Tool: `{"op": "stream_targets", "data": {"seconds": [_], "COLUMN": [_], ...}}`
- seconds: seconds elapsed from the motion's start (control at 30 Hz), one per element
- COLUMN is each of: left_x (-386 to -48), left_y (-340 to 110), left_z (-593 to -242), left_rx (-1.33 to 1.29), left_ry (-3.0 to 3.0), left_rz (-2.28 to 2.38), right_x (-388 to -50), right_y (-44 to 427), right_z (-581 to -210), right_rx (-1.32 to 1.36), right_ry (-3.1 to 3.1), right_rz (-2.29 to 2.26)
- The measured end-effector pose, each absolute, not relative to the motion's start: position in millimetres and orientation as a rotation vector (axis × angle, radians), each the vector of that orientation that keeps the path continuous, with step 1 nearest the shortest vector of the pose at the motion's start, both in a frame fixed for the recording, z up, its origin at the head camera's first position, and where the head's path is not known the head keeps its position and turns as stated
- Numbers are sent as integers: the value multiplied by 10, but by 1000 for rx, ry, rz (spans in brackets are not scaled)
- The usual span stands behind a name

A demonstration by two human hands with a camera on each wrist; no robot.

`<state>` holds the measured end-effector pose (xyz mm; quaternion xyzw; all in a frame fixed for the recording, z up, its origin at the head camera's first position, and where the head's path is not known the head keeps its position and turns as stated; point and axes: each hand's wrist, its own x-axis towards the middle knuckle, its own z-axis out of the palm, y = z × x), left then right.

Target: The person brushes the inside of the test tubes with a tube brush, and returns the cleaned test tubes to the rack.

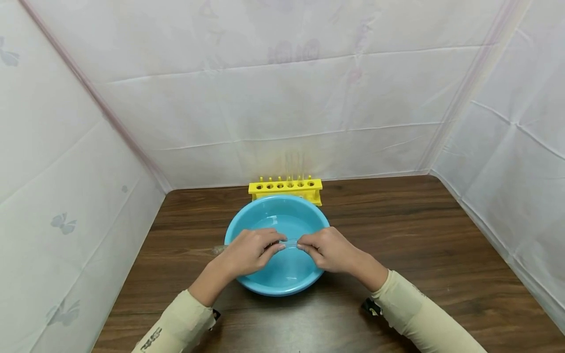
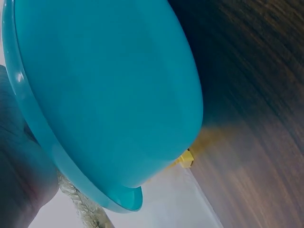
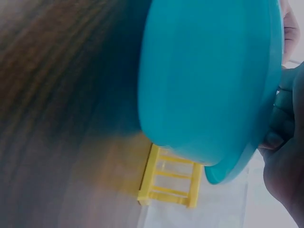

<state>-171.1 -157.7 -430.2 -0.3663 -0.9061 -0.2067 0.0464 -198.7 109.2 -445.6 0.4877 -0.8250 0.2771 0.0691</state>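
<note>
"Pale sleeves are recorded nearest the head camera. Which step is judged to be in hand?"

"Washing or rinsing of a clear tube, by inference. It is held crosswise over the blue basin; what looks like water is seen below the fingers."

"How are the fingers found?"

"By the left hand, the tube is pinched, thumb opposed to fingertips, parted only by its thickness. By the right hand, it is pinched likewise. Between both sets of fingertips, a short length is left bare."

"Other items?"

"Bristles, apparently of a brush, are noted beyond the left hand, away from the right fingers; whether they lie inside the tube cannot be told. Ahead of the fingers, past the basin, a yellow rack is noted, with upright tubes in it."

"What is called for next?"

"In judgement, a firm left pinch is required while the tube is turned or drawn by the right fingers; slipping, if wet, should be guarded against."
</note>
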Motion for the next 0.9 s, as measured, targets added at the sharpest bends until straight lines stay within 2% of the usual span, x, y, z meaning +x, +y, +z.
{"op": "stream_targets", "data": {"seconds": [0.47,0.9], "left_x": [-1768,-1761], "left_y": [-1693,-1762], "left_z": [-4299,-4305], "left_rx": [-1037,-1119], "left_ry": [-2831,-2805], "left_rz": [-801,-739], "right_x": [-2072,-2056], "right_y": [1067,1074], "right_z": [-4531,-4469], "right_rx": [1497,1517], "right_ry": [-2416,-2462], "right_rz": [794,714]}}
